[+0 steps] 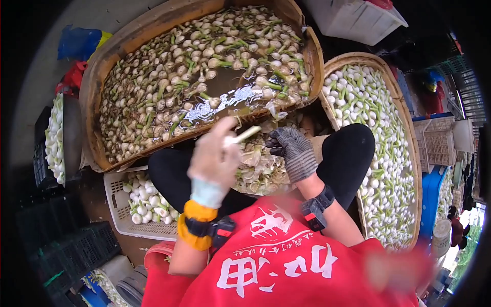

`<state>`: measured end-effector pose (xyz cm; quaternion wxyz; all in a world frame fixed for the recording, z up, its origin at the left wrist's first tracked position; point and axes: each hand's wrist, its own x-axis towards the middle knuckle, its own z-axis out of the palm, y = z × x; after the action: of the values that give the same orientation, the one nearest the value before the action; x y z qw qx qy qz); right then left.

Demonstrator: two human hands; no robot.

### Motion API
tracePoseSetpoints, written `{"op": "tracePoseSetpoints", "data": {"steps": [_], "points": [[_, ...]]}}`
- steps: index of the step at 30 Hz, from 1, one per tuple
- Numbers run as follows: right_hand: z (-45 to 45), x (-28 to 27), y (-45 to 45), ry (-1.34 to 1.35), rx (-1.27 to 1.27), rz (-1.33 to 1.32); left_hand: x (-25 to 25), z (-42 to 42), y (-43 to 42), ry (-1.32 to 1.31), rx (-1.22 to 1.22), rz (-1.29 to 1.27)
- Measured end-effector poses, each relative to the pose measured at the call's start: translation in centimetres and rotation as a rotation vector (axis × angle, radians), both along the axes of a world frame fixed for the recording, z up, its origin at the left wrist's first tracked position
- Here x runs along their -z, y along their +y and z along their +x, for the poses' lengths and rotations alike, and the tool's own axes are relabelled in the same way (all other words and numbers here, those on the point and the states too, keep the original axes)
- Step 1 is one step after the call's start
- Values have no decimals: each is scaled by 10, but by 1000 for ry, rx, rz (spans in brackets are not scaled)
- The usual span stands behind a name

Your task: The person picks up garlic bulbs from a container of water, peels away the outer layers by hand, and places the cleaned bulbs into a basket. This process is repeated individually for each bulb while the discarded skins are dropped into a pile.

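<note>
My left hand (pixel 216 156), in a pale glove, is closed on a garlic bulb (pixel 239 138) with a cut green stem pointing right. Close by on the right, my right hand (pixel 294 153), in a grey striped glove, has its fingers curled; what they hold, if anything, is hidden. A pale strip of peel (pixel 276 112) shows just above the right hand, at the tub's edge. Below both hands, between my knees, lies a heap of garlic skins (pixel 261 171). In front stands a large tub (pixel 204 134) of water with many unpeeled, stemmed bulbs.
On the right, a long tray (pixel 406 128) holds white peeled bulbs with green stems. To the left is a white plastic basket (pixel 118 204) of white bulbs. Dark crates (pixel 76 250) stand at the lower left, a white bin (pixel 358 23) at the upper right.
</note>
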<state>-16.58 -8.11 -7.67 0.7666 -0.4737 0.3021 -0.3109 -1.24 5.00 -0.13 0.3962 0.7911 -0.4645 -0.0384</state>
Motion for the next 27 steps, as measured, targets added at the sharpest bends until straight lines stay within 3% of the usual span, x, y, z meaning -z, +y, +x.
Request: {"op": "tracePoseSetpoints", "data": {"steps": [2,3,4,5,6,8,9,10,14,15,17,18,19,20,21,22,24,26,27], "points": [[0,-4,-15,304,-170,-36,-15,44,55,-245,-228,-78],[3,-6,-16,444,-235,-171,-20,63,96,-217,-445,-29],[2,-4,-18,440,-247,-170,-23,94,154,24,-630,53],[-1,0,-20,571,-368,-374,-5,116,224,-125,-792,64],[-4,3,-20,694,-490,-581,4,128,300,-178,-949,223],[-7,8,-16,674,-504,-579,23,104,425,-262,-1212,550],[-8,11,-15,681,-557,-612,36,89,477,-4,-1367,788],[-6,17,-14,692,-606,-632,39,91,486,-14,-1363,805],[6,22,-8,719,-630,-608,55,92,505,234,-810,1250],[9,21,-8,712,-635,-622,57,93,501,300,-665,1338],[17,19,-13,698,-650,-630,64,174,455,175,-554,1060],[20,17,-15,685,-656,-632,44,200,377,-74,-300,740],[23,15,-19,698,-658,-654,31,221,300,275,-395,407],[24,13,-23,705,-649,-650,3,218,196,786,-358,63],[25,10,-25,697,-608,-642,-6,214,126,765,-320,57],[24,7,-28,690,-565,-634,-15,211,60,932,-236,146],[22,-2,-34,725,-541,-618,26,222,-20,1032,-86,478],[13,-5,-38,719,-510,-595,66,210,-78,470,304,776],[9,-7,-39,696,-476,-598,148,245,-69,471,329,775]]}}
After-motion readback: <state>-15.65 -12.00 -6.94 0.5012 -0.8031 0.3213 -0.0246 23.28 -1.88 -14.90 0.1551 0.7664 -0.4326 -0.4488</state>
